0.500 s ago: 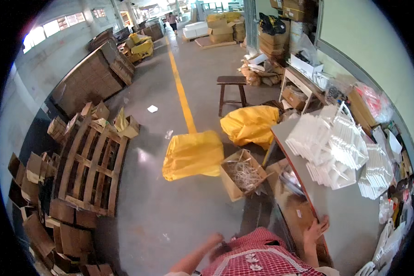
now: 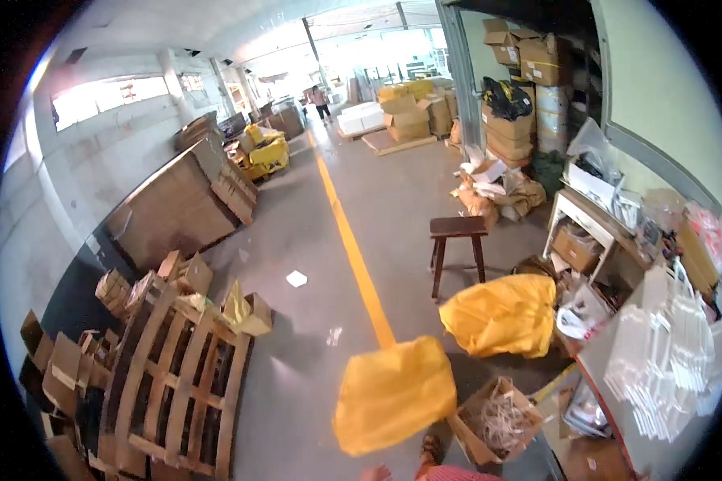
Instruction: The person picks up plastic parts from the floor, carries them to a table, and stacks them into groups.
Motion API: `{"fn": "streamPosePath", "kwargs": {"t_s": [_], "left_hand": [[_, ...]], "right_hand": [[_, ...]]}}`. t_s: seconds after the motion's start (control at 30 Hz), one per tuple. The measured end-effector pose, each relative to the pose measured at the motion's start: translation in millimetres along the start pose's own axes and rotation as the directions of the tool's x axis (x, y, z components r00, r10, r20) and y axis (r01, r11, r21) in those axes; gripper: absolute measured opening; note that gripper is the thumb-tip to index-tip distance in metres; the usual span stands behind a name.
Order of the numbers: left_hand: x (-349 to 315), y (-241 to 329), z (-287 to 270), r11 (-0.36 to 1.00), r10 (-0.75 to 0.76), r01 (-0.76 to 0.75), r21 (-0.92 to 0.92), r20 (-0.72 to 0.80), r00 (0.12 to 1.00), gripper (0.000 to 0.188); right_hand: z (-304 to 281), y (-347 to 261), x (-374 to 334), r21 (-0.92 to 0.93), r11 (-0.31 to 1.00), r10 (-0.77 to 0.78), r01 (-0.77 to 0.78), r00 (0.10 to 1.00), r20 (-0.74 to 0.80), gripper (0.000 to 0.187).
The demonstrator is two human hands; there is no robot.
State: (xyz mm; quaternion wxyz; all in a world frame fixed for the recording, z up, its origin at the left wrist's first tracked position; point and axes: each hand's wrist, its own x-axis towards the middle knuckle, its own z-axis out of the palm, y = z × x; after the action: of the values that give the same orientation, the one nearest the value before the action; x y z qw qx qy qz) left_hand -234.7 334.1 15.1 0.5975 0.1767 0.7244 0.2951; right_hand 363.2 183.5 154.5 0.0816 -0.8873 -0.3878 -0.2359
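Only the tip of my left hand (image 2: 375, 474) shows at the lower edge, its fingers loosely apart and holding nothing that I can see. My right hand is out of view. Ahead of the left hand lies a yellow sack (image 2: 395, 394) on the floor. Beside the sack stands a cardboard box (image 2: 467, 433) filled with thin pale strips. My foot (image 2: 431, 449) and a bit of red checked apron (image 2: 460, 474) show at the bottom. At the right, stacked white ribbed pieces (image 2: 658, 361) sit on a grey table (image 2: 610, 353).
A second yellow sack (image 2: 501, 314) lies near a dark wooden stool (image 2: 457, 228). Wooden pallets (image 2: 164, 377) and cardboard boxes (image 2: 64, 365) line the left side. A yellow line (image 2: 349, 240) runs along the floor. Far off, a person (image 2: 319, 103) is standing.
The view has lifted and swung, so the sacks and table sit lower and further right. My right hand, earlier at the table edge, has left the view. Less of my left arm shows.
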Motion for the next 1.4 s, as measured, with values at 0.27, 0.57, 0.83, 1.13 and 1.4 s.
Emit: {"fn": "streamPosePath", "kwargs": {"t_s": [0.27, 0.57, 0.83, 1.13, 1.4], "left_hand": [[140, 94, 31, 0.886, -0.288, 0.306, -0.348, 0.102, 0.952, 0.049], [195, 193, 84, 0.988, -0.153, 0.133, 0.077, 0.425, 0.892, 0.047], [83, 338, 97, 0.864, 0.056, -0.314, 0.393, 0.545, 0.836, 0.032], [-7, 506, 86, 0.938, 0.285, -0.346, 0.022, 0.516, 0.808, 0.036], [-89, 593, 74, 0.912, 0.385, -0.345, -0.223, 0.759, 0.525, 0.038]], "right_hand": [[89, -185, 78, 0.338, 0.941, -0.226, -0.007, 0.731, 0.644, 0.044], [202, -307, -6, 0.482, 0.510, -0.849, -0.713, -0.329, 0.413, 0.039], [239, -482, -162, 0.738, 0.511, -0.746, -0.441, 0.200, 0.636, 0.020], [138, -495, -170, 0.537, 0.166, -0.306, -0.828, 0.474, 0.826, 0.016], [63, -578, -155, -0.183, -0.458, -0.292, -0.870, -0.047, 0.955, 0.040]]}}
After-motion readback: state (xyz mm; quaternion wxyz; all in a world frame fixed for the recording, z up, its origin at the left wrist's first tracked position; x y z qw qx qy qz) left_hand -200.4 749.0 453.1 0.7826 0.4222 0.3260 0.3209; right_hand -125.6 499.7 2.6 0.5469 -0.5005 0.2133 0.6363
